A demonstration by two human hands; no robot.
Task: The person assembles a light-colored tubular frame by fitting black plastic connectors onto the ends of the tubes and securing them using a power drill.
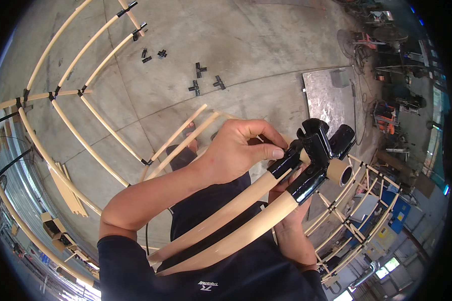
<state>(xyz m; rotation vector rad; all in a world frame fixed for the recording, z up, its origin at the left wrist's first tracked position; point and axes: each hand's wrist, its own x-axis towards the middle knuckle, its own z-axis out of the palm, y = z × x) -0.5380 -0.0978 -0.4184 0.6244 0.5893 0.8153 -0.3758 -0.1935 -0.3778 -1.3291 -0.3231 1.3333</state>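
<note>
My left hand grips a glossy black metal joint connector from above, with thumb and fingers on its left clamp. Two cream-coloured pipes run from that connector down toward my body. Beneath them my right hand is wrapped around the lower pipe, mostly hidden by it. A short open-ended cream pipe stub sticks out of the connector on the right.
Several loose black connectors lie on the concrete floor. A frame of cream pipes stands at the left, another frame at the right. Cut wooden strips, a metal sheet and workshop machines are nearby.
</note>
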